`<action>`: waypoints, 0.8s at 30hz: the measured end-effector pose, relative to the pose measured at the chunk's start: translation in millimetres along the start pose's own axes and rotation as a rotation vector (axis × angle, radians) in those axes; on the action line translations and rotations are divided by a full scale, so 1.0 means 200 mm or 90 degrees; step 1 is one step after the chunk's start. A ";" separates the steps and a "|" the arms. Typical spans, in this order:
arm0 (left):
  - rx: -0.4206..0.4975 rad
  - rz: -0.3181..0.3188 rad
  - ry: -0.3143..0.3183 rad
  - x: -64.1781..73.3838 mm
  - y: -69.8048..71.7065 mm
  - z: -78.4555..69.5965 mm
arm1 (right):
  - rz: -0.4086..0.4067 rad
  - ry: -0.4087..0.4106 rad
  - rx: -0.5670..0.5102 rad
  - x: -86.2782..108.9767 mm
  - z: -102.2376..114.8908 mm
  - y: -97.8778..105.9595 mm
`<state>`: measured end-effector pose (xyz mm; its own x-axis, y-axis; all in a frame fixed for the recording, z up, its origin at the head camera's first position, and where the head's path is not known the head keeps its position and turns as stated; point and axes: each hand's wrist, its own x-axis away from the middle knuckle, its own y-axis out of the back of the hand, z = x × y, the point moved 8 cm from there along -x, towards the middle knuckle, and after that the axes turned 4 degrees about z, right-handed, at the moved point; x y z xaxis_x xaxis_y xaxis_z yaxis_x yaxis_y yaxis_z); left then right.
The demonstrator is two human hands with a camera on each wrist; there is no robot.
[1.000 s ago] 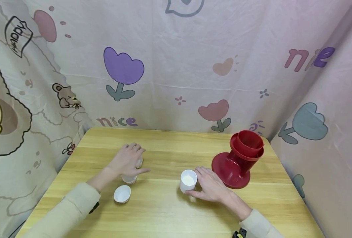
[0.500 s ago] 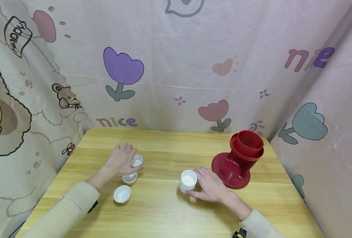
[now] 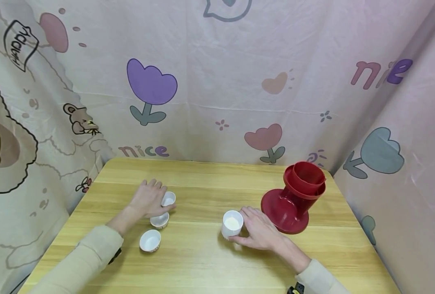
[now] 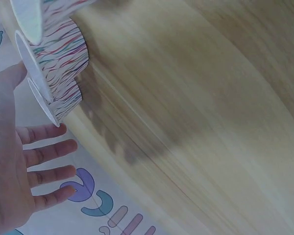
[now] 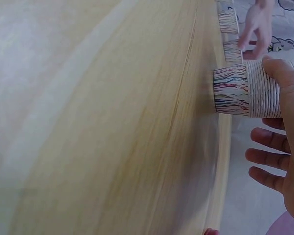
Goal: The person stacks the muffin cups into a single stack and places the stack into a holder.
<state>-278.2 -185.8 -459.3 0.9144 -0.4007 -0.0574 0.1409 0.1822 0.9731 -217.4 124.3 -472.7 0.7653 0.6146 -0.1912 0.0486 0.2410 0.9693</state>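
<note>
On the left side of the table [image 3: 195, 265], three white paper cups stand upright in a slanting row: a far cup [image 3: 169, 198], a middle cup [image 3: 160, 221] and a near cup [image 3: 150, 241]. Coloured wavy lines cover the cups' sides [image 4: 67, 51]. My left hand [image 3: 147, 201] is just left of the far cup, fingers straight and spread, thumb reaching between the far and middle cups. Right of centre, my right hand [image 3: 258, 232] grips a stack of paper cups [image 3: 232, 225] between thumb and fingers. Many nested rims show on that stack [image 5: 264, 90] in the right wrist view.
A red plastic piece [image 3: 288, 210] with a wide round base and red cup-shaped parts on top is at the table's back right, beyond my right hand. A patterned curtain [image 3: 210, 94] hangs along the back and both sides.
My left hand has drawn back to the left, uncovering the far and middle cups. My right hand and the stack of paper cups have stayed put.
</note>
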 end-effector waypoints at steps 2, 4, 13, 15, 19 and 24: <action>0.000 -0.004 -0.001 0.00 0.00 0.00 | 0.000 0.003 0.002 0.00 0.00 0.00; 0.002 -0.005 0.002 0.00 -0.01 0.01 | -0.001 0.006 0.003 0.00 0.00 0.00; 0.004 -0.009 0.004 -0.01 -0.02 0.01 | -0.001 0.008 0.003 0.00 0.00 0.00; 0.003 -0.008 0.002 -0.01 -0.02 0.01 | 0.001 0.006 0.003 0.00 0.00 0.00; 0.001 -0.006 -0.001 -0.02 -0.03 0.01 | 0.005 0.004 -0.002 0.00 0.00 0.00; 0.001 -0.006 -0.003 -0.02 -0.02 0.00 | 0.005 0.005 -0.003 0.00 0.00 0.00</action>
<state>-282.1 -184.0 -463.2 0.9112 -0.4066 -0.0662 0.1494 0.1764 0.9729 -216.6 123.8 -473.0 0.7602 0.6228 -0.1852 0.0403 0.2394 0.9701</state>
